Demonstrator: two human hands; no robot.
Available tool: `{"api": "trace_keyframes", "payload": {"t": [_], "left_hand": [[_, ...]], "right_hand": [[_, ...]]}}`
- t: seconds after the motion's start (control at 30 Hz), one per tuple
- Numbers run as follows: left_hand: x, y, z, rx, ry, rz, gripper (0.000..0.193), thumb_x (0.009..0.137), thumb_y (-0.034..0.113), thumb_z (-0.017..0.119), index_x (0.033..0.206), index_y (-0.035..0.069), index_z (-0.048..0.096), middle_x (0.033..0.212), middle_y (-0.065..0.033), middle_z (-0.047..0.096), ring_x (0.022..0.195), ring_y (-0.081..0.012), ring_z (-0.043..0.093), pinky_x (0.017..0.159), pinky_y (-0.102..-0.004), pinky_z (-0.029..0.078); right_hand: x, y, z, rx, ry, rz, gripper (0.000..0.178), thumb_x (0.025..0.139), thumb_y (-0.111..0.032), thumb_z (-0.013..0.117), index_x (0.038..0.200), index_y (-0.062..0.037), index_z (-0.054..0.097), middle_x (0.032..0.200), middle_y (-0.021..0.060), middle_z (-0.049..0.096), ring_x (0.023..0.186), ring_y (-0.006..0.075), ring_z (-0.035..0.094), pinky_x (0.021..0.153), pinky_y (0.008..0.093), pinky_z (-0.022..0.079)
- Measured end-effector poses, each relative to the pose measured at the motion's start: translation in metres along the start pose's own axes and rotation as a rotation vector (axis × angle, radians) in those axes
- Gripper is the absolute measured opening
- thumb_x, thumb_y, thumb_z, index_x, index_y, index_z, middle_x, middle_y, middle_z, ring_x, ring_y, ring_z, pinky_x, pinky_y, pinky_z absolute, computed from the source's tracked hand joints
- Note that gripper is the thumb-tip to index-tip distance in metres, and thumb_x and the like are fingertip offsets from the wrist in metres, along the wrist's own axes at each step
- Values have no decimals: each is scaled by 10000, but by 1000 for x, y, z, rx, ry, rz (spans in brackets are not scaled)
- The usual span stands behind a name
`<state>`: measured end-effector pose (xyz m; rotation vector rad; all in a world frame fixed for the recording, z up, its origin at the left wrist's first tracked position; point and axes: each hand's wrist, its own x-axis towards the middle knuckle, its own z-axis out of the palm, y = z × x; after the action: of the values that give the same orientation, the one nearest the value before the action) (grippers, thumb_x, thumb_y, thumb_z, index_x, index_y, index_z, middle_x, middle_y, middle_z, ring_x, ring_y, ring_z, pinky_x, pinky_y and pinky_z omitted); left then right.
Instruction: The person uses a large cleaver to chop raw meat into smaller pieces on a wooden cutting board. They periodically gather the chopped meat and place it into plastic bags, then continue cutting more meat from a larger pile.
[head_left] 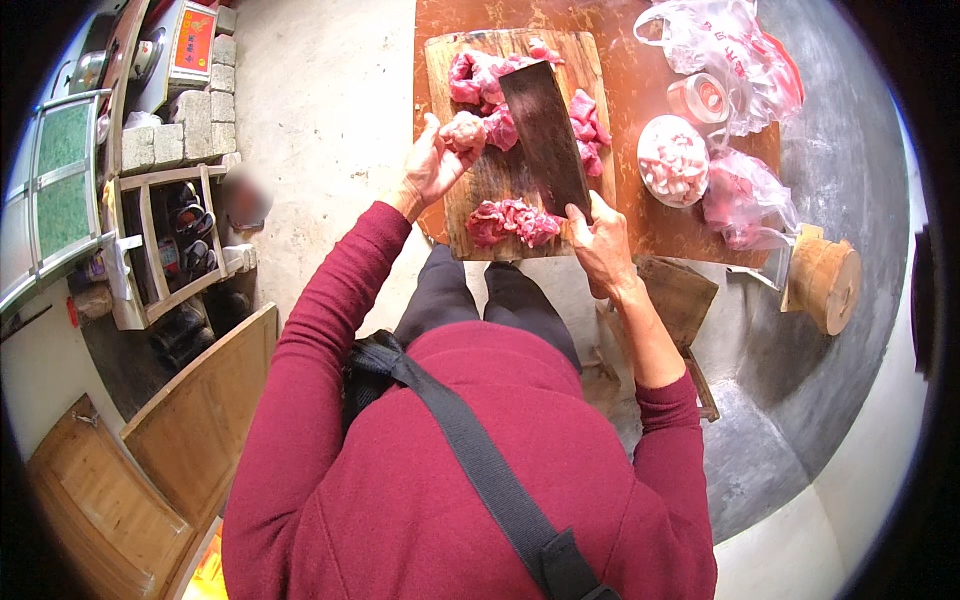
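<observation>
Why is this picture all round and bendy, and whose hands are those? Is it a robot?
No robot here: these are a person's two bare hands. The picture comes from a wide fisheye camera worn on the person's head, looking down. Its lens bends straight edges toward the rim. The big dark red shape is the person's own top. The left hand holds a lump of meat. The right hand holds a wide cleaver. In front, a wooden board with red meat pieces lies on a brown table. Over to the right are plastic bags.
</observation>
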<state>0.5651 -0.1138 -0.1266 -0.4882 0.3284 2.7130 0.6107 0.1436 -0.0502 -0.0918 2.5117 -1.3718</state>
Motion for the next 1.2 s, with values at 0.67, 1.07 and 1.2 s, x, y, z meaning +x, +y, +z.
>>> {"api": "trace_keyframes", "payload": {"t": [0.67, 1.07, 1.2], "left_hand": [[-29, -3, -28, 1359, 327, -38, 344, 899, 327, 555, 1070, 32, 598, 923, -15, 624, 734, -90, 579, 603, -236, 490], [-14, -13, -62, 1363, 431, 197, 221, 820, 192, 609, 795, -26, 636, 673, -45, 623, 590, -98, 551, 564, -271, 461], [-8, -15, -73, 1391, 483, 136, 204, 854, 177, 597, 891, -23, 612, 799, -65, 633, 684, -109, 592, 618, -261, 497]], "right_hand": [[-1, -14, 19, -413, -201, -164, 149, 815, -106, 508, 940, -25, 521, 691, 264, 573, 668, 429, 583, 587, 496, 461], [19, 2, 26, -490, -211, -119, 208, 838, -163, 537, 1022, -67, 533, 711, 259, 590, 687, 433, 588, 590, 512, 466], [13, -14, 27, -582, -247, -195, 122, 809, -102, 497, 917, -44, 499, 712, 246, 596, 686, 411, 609, 578, 497, 485]]}}
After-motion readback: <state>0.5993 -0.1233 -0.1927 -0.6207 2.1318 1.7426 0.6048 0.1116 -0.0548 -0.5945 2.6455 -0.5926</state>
